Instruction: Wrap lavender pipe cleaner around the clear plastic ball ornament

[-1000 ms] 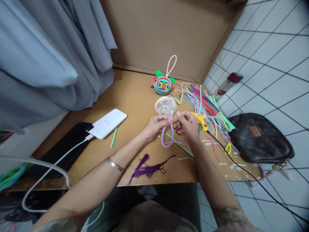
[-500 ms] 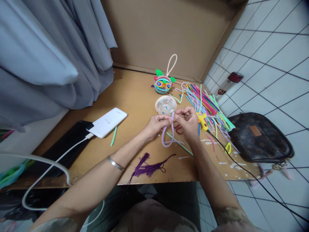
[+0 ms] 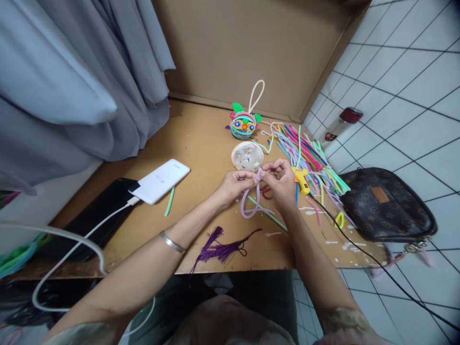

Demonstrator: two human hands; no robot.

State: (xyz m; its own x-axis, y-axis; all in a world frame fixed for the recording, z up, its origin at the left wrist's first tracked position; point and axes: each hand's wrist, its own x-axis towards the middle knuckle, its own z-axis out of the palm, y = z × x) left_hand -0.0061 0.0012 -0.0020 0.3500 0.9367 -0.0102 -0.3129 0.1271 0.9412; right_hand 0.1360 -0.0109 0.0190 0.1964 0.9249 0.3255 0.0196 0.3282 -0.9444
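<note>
At the frame's centre, I see the left hand pinched shut on the purple loop. The right hand is curled, fingertips at the loop's top; I can't tell if they grip. The bowl sits just above.

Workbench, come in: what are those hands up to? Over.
Left hand pinching lilac loop. Right hand at loop's top, grip unclear. Nearby clutter: see-through dish just beyond, green strip beneath.

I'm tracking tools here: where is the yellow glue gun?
In the head view, the yellow glue gun lies on the table just right of the right hand, beside the bundle of colourful strips.
</note>
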